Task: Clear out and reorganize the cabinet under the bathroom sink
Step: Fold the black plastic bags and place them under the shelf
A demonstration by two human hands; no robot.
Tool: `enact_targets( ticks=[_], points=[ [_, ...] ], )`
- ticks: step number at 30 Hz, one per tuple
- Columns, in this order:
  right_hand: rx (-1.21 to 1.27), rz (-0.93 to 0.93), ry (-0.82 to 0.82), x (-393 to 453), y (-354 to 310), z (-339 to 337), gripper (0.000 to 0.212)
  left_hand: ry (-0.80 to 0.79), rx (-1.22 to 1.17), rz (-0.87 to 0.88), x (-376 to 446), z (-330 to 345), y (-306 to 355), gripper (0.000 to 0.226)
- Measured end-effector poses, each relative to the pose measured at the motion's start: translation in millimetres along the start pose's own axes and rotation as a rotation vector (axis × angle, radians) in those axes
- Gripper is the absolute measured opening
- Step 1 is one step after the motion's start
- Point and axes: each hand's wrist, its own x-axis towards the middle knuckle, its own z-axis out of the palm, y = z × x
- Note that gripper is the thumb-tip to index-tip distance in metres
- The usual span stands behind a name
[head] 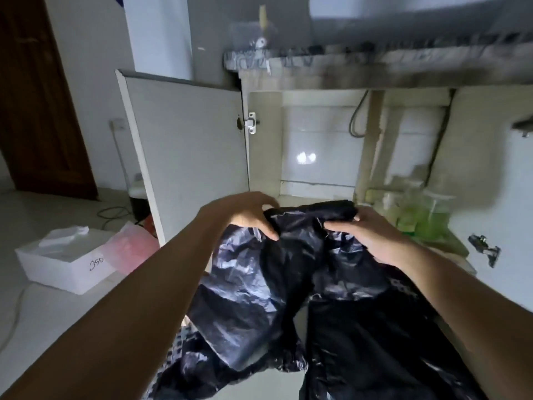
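A large black plastic bag [288, 284] hangs in front of the open cabinet under the sink [317, 145]. My left hand [245, 215] grips its top edge on the left, thumb pinching the plastic. My right hand [369, 235] grips the top edge on the right. The bag drapes down between my forearms to the bottom of the view. Inside the cabinet at the right stand blurred clear and green bottles [418, 209]. The left part of the cabinet floor shows bare.
The left cabinet door [190, 151] stands open. On the floor to the left sit a white box [66, 264] with tissue, a pink plastic bag [129, 249] and a cable [111, 215]. A wooden door [34, 96] is far left. The right door's hinge [484, 249] hangs loose.
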Motion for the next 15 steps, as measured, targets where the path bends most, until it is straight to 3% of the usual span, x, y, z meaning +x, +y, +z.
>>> enact_targets(
  ticks=[2,5,10,12,15],
  points=[
    [-0.005,-0.041,0.048,-8,-12,-32,0.014,-0.041,-0.056,-0.054,3,8,5,0.029],
    [0.024,-0.097,0.105,-23,-13,-76,0.018,-0.148,-0.302,-0.151,8,35,20,0.021],
    [-0.056,0.030,0.072,-45,26,-142,0.032,0.048,-0.494,-0.058,25,58,59,0.020],
    [-0.119,0.185,-0.030,-58,45,-161,0.053,0.137,-0.485,0.030,30,62,76,0.019],
    [-0.294,0.456,-0.209,-82,60,-180,0.102,0.179,-0.424,0.149,38,68,101,0.012]
  ],
)
